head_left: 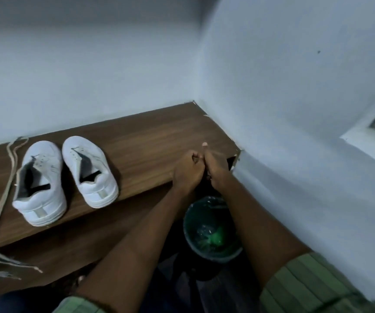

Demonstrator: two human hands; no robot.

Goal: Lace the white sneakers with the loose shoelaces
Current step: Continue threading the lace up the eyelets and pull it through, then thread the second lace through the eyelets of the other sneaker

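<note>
Two white sneakers stand side by side on the brown wooden table [150,136], heels toward me: the left sneaker [39,184] and the right sneaker [89,170], both without laces. Loose off-white shoelaces [0,213] lie left of the shoes and hang over the table's front edge. My left hand [187,171] and my right hand [217,168] are pressed together at the table's right front edge, well right of the shoes. Their fingers are curled; I see nothing held between them.
A dark bin [211,229] with a green liner and some rubbish stands on the floor below my forearms. Pale walls [295,86] meet in a corner behind the table and close it off on the right. A notch is cut in the table's right edge.
</note>
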